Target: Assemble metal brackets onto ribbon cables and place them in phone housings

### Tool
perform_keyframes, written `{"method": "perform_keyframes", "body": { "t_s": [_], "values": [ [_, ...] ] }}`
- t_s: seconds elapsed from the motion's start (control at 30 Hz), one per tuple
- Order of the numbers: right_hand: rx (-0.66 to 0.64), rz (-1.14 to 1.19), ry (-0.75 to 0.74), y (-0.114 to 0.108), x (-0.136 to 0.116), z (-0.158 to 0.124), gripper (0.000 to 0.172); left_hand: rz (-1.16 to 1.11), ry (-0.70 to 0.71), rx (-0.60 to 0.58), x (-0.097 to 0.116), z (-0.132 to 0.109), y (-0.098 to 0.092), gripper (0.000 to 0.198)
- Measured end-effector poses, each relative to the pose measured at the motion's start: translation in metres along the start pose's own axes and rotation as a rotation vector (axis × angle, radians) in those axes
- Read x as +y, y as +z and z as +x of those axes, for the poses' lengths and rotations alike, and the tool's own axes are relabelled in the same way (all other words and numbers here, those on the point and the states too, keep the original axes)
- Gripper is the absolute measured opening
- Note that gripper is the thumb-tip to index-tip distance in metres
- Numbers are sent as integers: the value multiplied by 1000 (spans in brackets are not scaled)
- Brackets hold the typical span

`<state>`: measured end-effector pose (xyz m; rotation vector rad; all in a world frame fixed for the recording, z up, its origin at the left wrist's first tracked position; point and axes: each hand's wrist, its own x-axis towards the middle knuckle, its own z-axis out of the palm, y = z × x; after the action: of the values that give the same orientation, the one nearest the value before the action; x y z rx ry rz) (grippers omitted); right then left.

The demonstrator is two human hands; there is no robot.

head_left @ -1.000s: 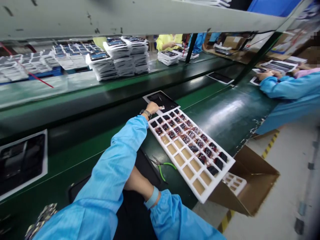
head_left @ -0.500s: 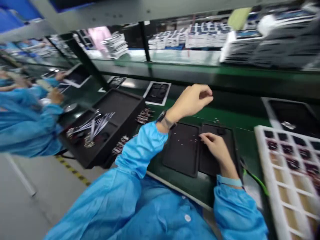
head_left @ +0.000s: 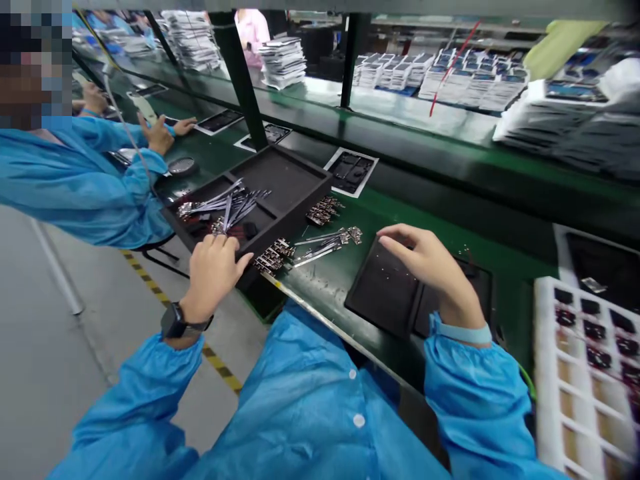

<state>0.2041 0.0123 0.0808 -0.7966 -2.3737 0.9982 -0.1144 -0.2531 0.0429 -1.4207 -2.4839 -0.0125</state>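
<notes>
My left hand [head_left: 214, 270], with a dark watch on its wrist, reaches over the near wall of a black divided tray [head_left: 295, 168]. Its thumb stands apart from the fingers, whose tips are partly hidden at the tray. Inside the tray lie thin silvery flat cables [head_left: 233, 207] with metal ends. Above the upper left corner of a flat black tray [head_left: 373, 293], my right hand [head_left: 430, 263] has thumb and forefinger tips almost together; whatever they may pinch is too small to see. Tiny pale specks lie on that flat tray.
More flat cables [head_left: 320, 247] and clusters of small metal parts [head_left: 275, 257] lie on the green bench. A white compartment tray [head_left: 547, 373] stands right. Behind is a white-framed black panel [head_left: 351, 171]. At left, a co-worker's hand [head_left: 159, 137] holds a pale object.
My left hand has swung left and down from above the bench to the divided tray. My right hand has shifted toward the flat tray's far left corner. The view has turned left.
</notes>
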Motion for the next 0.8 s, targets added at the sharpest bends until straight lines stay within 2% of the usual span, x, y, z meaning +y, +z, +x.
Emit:
{"method": "perform_keyframes", "body": {
  "t_s": [0.1,0.27,0.37,0.47,0.57,0.67,0.73,0.8],
  "values": [
    [-27,-8,-20,12,6,12,30,5,-28,-39,-3,-9,12,26],
    [-119,-230,22,53,49,20,28,-52,23,-40,-14,-5,31,22],
    [-205,-284,-24,72,65,30,32,-95,77,34,-24,-3,39,20],
    [-263,-289,-28,78,72,49,29,-115,78,146,-33,-3,41,20],
    [-221,-334,50,74,75,67,27,-119,86,214,-40,-3,40,21],
    [-122,-328,99,57,83,72,27,-108,112,226,-41,-4,41,21],
    [13,-293,127,36,93,61,25,-106,123,210,-39,-7,44,21],
    [198,-259,174,8,106,37,21,-118,128,191,-37,-11,48,21]
  ]
}}
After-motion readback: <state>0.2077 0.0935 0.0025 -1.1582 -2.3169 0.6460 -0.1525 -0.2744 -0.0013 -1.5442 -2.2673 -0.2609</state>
